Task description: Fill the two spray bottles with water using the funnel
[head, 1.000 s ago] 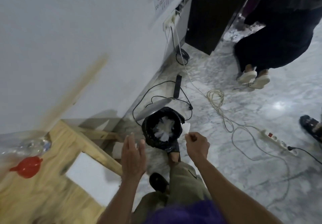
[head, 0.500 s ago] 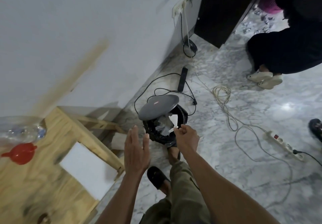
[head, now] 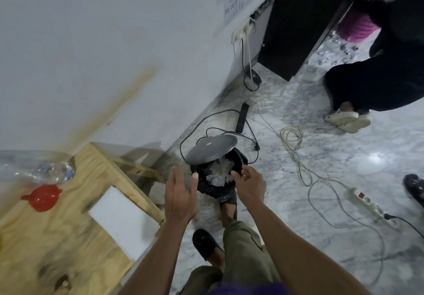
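A red funnel [head: 43,197] lies on the wooden table [head: 57,237] at the left. Beside it, at the table's far edge, lies a clear plastic bottle [head: 39,168], blurred. No spray bottle is in view. My left hand [head: 181,196] is held flat with fingers apart, just left of a black pedal bin [head: 220,180] on the floor. My right hand [head: 249,184] hovers over the bin's right rim, fingers loosely spread and holding nothing. The bin holds white crumpled paper; its grey lid [head: 211,149] stands tilted up. My foot [head: 227,205] rests at the bin's base.
A white sheet [head: 124,216] lies on the table. Cables, a black power strip [head: 242,118] and a white power strip [head: 371,206] trail across the marble floor. Another person in black [head: 378,76] stands at the upper right by a dark cabinet [head: 302,19].
My right hand, closed a second ago, has opened over the bin. The bin's lid has swung down from nearly upright to partly covering the opening.
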A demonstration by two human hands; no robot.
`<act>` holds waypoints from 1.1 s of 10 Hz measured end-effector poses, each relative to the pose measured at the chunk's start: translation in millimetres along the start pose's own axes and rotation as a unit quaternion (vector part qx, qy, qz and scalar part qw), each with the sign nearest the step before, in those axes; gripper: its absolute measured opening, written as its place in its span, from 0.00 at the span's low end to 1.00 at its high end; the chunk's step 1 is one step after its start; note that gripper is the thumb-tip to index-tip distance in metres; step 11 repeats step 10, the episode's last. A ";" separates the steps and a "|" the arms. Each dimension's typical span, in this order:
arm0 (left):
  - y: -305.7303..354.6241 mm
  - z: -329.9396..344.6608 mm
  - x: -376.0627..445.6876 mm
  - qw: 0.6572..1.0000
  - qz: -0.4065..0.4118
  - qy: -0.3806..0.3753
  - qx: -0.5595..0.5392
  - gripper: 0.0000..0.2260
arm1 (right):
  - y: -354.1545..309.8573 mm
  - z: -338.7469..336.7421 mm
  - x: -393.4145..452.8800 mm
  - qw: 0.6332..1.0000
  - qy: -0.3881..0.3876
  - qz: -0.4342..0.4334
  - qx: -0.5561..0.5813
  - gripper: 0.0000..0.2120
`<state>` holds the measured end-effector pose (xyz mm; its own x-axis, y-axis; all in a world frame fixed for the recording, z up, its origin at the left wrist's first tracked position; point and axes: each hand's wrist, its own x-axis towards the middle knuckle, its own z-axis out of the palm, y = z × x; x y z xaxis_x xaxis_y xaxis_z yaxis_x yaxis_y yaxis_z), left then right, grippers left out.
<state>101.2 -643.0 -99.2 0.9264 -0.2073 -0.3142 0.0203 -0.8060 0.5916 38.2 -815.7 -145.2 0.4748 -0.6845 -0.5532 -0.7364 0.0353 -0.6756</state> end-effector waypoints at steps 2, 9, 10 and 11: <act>-0.8 -17.0 -23.0 0.999 0.046 0.001 -0.029 0.27 | -15.3 -14.6 -32.4 0.999 0.021 -0.046 0.010 0.23; -187.9 -45.6 -276.9 0.940 -0.261 0.166 -0.142 0.25 | 37.0 49.8 -196.9 0.934 -0.226 -0.225 -0.160 0.14; -197.3 -38.1 -324.5 0.922 -0.315 0.173 -0.143 0.25 | 57.5 54.0 -224.1 0.902 -0.280 -0.251 -0.213 0.09; -197.3 -38.1 -324.5 0.922 -0.315 0.173 -0.143 0.25 | 57.5 54.0 -224.1 0.902 -0.280 -0.251 -0.213 0.09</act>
